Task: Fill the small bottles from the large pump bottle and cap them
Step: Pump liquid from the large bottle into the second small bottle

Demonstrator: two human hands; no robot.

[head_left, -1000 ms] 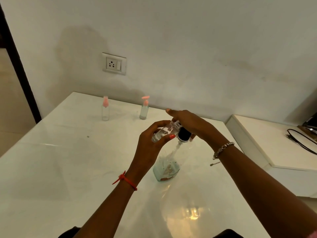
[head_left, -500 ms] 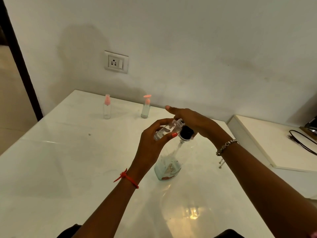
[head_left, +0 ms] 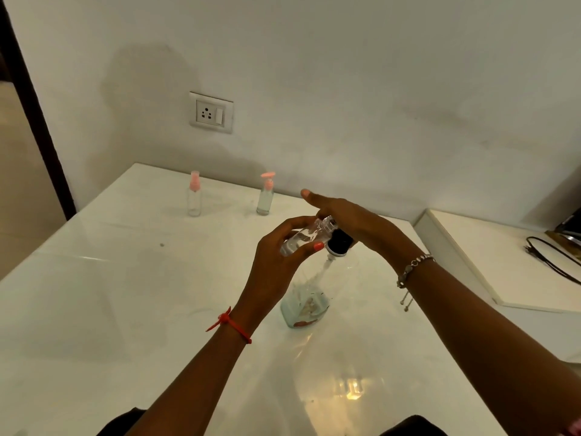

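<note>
Little has moved since a second ago: both hands keep their places over the large pump bottle, and only the head view itself has drifted a touch. Head view, item by item. We list first the left hand, raised above the counter, fingers and thumb curled round a clear small bottle. That bottle is tilted, uncapped, partly filled with clear liquid, its open neck up against the black pump head. Next we record the right hand, palm down on top of the pump head, fingers stretched out and released, the forefinger pointing left past the small bottle. Whether the thumb touches anything we cannot tell. The large pump bottle stands on the counter directly beneath both hands, transparent, with a pale label low on its body. At the back of the counter, near the wall, we count two more bottles, well apart from each other: a spray-topped bottle on the left and a pump-topped bottle to its right, both upright with pink tops fitted. Sundries: a red thread on the left wrist, a bracelet on the right wrist, a wall socket above the rear bottles, a black cable on the lower ledge at right.
</note>
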